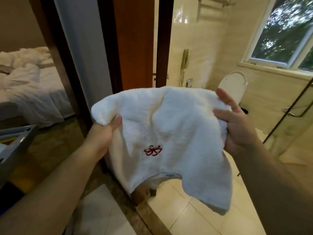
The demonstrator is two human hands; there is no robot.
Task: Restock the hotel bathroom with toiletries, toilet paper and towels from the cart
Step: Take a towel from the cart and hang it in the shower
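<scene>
- Well, the floor (194, 217) below me is of pale cream tiles, and a brown stone threshold (128, 200) crosses it at the bathroom doorway.
- Behind the doorway I see cream walls, a toilet (234, 83) with its lid raised, and a window (288, 31) above it with green trees outside.
- A wall phone (184, 60) hangs to the left of the toilet, and a glass shower door with a metal handle (294, 112) stands at the right edge.
- A wooden door (135, 44) stands open at the left side of the doorway; further left is a bed (30, 85) with crumpled white sheets, and a grey corner of the cart (15, 143).
- The white towel (166, 124) is in the air above the threshold, spread between both hands and touching no surface; its red emblem (153, 150) faces me and its lower edge hangs loose.
- The left hand (103, 134) pinches the upper left corner: the thumb lies on top, the other fingers are hidden under the cloth.
- The right hand (237, 126) holds the upper right edge: the thumb presses on the front, the fingers are behind, only loosely bent, the forefinger almost straight.
</scene>
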